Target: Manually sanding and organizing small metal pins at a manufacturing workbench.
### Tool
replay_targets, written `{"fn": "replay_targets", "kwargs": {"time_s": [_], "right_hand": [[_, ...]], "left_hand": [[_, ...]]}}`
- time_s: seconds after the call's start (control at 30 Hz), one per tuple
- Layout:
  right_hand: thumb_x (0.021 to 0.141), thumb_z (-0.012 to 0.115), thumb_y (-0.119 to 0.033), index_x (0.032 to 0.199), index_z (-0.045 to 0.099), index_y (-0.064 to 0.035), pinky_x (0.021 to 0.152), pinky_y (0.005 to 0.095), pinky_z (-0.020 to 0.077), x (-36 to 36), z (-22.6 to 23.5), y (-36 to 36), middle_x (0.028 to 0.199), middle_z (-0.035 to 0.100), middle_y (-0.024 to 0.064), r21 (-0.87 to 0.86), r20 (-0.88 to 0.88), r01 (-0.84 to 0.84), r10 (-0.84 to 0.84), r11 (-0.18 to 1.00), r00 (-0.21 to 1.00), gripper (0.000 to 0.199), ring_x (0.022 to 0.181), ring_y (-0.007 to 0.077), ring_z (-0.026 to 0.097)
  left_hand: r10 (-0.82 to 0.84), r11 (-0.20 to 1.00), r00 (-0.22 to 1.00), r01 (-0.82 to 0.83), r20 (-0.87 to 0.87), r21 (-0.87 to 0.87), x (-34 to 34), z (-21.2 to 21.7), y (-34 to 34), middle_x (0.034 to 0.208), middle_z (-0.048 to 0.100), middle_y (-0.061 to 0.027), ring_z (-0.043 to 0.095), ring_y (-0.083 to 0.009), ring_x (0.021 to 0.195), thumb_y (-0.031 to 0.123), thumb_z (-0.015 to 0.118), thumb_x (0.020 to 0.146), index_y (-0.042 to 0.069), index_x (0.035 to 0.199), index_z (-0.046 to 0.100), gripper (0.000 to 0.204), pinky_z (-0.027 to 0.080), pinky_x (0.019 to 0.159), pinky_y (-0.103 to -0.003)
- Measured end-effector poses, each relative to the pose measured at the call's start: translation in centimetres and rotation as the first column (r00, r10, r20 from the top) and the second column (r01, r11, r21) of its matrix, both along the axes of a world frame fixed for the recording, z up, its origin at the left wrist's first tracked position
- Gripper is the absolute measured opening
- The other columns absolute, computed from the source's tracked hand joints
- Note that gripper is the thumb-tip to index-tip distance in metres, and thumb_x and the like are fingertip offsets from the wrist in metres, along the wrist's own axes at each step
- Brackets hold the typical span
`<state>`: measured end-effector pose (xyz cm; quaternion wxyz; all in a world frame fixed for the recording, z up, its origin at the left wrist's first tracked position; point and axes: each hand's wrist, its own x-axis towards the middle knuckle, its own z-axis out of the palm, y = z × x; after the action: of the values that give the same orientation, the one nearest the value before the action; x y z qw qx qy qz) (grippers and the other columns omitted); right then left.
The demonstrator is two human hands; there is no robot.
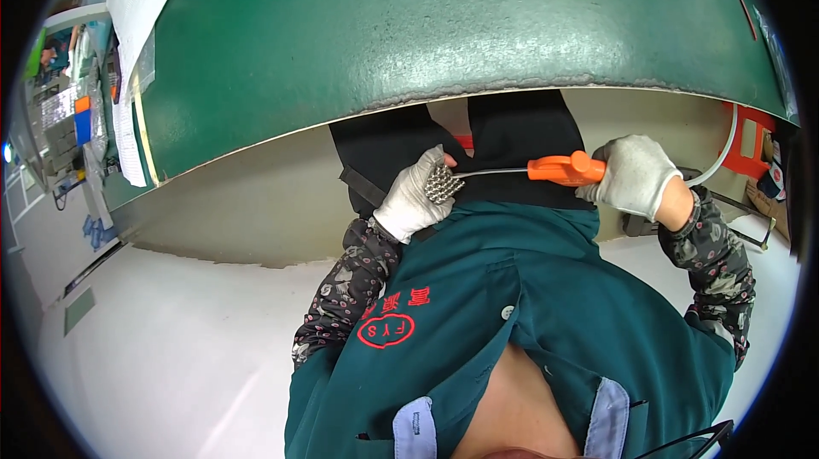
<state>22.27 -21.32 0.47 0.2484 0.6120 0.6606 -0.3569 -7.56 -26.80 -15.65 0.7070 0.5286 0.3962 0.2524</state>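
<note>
**Brush held below the green tabletop**

The gloved right hand grips the orange-handled wire brush. The gloved left hand pinches its bristled metal head, just under the near edge of the green tabletop.

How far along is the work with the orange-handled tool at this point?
Nothing shows as finished. In hand: the right hand grips the orange-handled tool, whose thin metal shaft reaches a small studded metal part held in the left hand, below the edge of the green table. How much is left cannot be told.
</note>
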Motion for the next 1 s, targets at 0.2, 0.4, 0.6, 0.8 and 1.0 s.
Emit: {"fn": "replay_targets", "kwargs": {"time_s": [0.2, 0.4, 0.6, 0.8, 1.0], "right_hand": [[0.062, 0.07, -0.039, 0.071, 0.066, -0.0037, 0.06, 0.0377, 0.0478, -0.6, 0.5, 0.2, 0.064, 0.06, 0.0158, 0.014, -0.091, 0.002, -0.001, 1.0, 0.996, 0.037, 0.062, 0.032, 0.059], [0.061, 0.072, -0.036, 0.072, 0.065, -0.0035, 0.059, 0.0377, 0.0478, -0.8, 0.2, 0.0, 0.065, 0.06, 0.0157, 0.024, -0.06, -0.048, 0.049, 0.999, 0.997, 0.035, 0.062, 0.0318, 0.059], [0.062, 0.07, -0.038, 0.071, 0.065, -0.0031, 0.06, 0.0383, 0.0478, 0.4, -0.3, -0.3, 0.062, 0.059, 0.0168, 0.054, -0.04, 0.014, -0.012, 0.998, 0.999, 0.037, 0.061, 0.0328, 0.059], [0.062, 0.068, -0.041, 0.07, 0.065, -0.0035, 0.061, 0.0391, 0.0475, 1.3, -0.6, -0.9, 0.062, 0.059, 0.0175, 0.019, -0.027, -0.017, 0.018, 1.0, 0.999, 0.039, 0.062, 0.0341, 0.058], [0.062, 0.069, -0.04, 0.07, 0.065, -0.0036, 0.061, 0.0391, 0.0473, 0.5, -0.4, -0.3, 0.062, 0.059, 0.0176, -0.009, -0.028, 0.011, -0.012, 1.0, 1.0, 0.038, 0.062, 0.0336, 0.058]], "left_hand": [[0.02, 0.979, 0.999, -0.029, -0.045, -0.203, 1.0, 2.2, 1.1, 0.087, 0.049, 0.0001, 0.048, -0.0073, 0.075, -0.009, 0.063, 0.066, 0.011, 0.121, 0.04, 0.063, 0.046, 0.067, -0.02], [0.056, 0.998, 0.992, -0.05, -0.117, 0.047, 1.8, 2.8, 0.7, 0.084, 0.048, 0.0004, 0.048, -0.0072, 0.072, -0.004, 0.061, 0.074, 0.01, 0.116, 0.043, 0.047, 0.045, 0.065, -0.019], [0.029, 0.988, 0.999, -0.031, -0.014, -0.149, 0.4, 0.9, 0.3, 0.093, 0.049, 0.0004, 0.048, -0.0074, 0.075, -0.008, 0.061, 0.071, 0.013, 0.12, 0.041, 0.057, 0.045, 0.067, -0.018], [0.021, 1.0, 0.999, -0.021, -0.041, -0.002, 0.5, 1.0, 0.6, 0.095, 0.049, 0.0011, 0.049, -0.0068, 0.076, -0.011, 0.061, 0.069, 0.014, 0.12, 0.042, 0.06, 0.045, 0.069, -0.018], [0.006, 1.0, 1.0, -0.007, -0.014, -0.016, 0.5, 1.0, 1.2, 0.097, 0.049, 0.0009, 0.05, -0.0065, 0.076, -0.012, 0.061, 0.065, 0.013, 0.121, 0.041, 0.064, 0.045, 0.071, -0.018]]}}
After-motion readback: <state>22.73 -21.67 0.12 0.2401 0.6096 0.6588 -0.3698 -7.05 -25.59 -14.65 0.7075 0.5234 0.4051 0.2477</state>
